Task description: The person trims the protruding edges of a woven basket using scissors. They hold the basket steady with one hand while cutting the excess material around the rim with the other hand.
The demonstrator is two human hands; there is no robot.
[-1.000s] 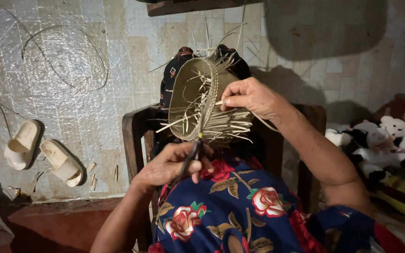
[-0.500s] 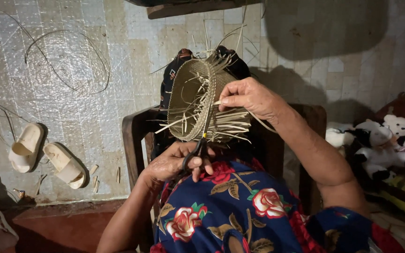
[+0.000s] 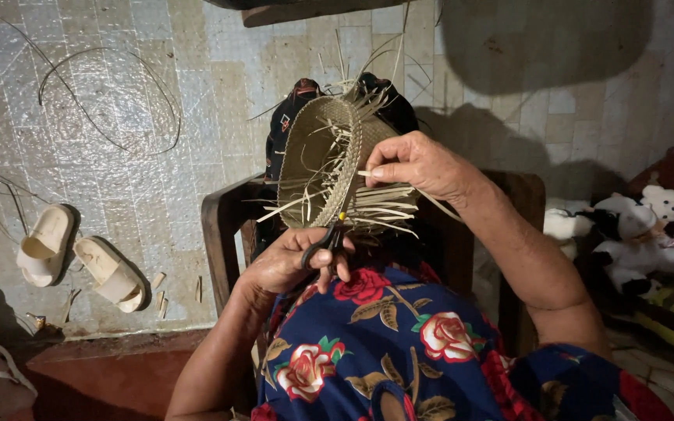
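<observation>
- Since a second ago, the left hand (image 3: pixel 290 265) has stayed low, and the woven basket (image 3: pixel 325 168) has barely moved.
- Its fingers are closed around black scissors (image 3: pixel 329 238), blades pointing up at the loose straw ends (image 3: pixel 380 210).
- The right hand (image 3: pixel 423 168) pinches one strand, holding the basket just above the scissors.
- It looks like trimming time: the next snip needs the blades right at a strand.

Dim tiled floor (image 3: pixel 157 117), wooden chair (image 3: pixel 224 226)
</observation>
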